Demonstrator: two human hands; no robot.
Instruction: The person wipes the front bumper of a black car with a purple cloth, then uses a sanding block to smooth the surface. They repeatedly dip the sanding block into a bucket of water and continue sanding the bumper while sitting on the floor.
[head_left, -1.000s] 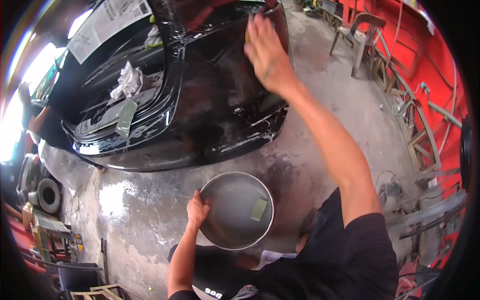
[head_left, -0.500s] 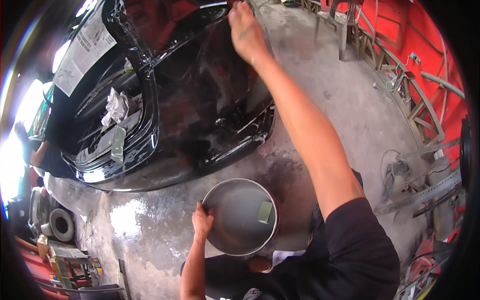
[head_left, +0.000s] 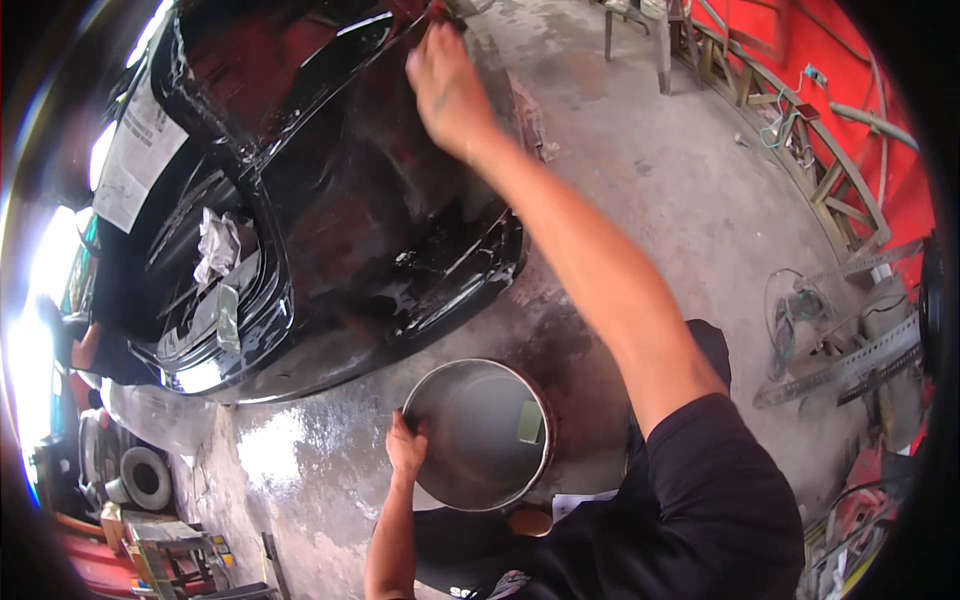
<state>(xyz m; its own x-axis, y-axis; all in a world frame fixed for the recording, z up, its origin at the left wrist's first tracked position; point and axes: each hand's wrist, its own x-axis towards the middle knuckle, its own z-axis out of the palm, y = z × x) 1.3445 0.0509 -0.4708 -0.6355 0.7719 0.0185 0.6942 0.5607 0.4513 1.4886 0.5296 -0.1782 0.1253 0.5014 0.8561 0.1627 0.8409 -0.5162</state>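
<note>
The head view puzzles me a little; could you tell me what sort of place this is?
Most likely a car body or paint workshop. A glossy black car body panel lies on a wet concrete floor, with paper masking on it, tyres stacked at the left, and metal frames along a red wall.

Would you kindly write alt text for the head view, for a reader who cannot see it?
A person's right hand presses flat on a glossy black car body panel, while the left hand grips the rim of a round metal basin of water on wet concrete floor.

Glossy black car panel [head_left: 380,200], grey metal basin [head_left: 470,420], red wall [head_left: 900,130]
</note>
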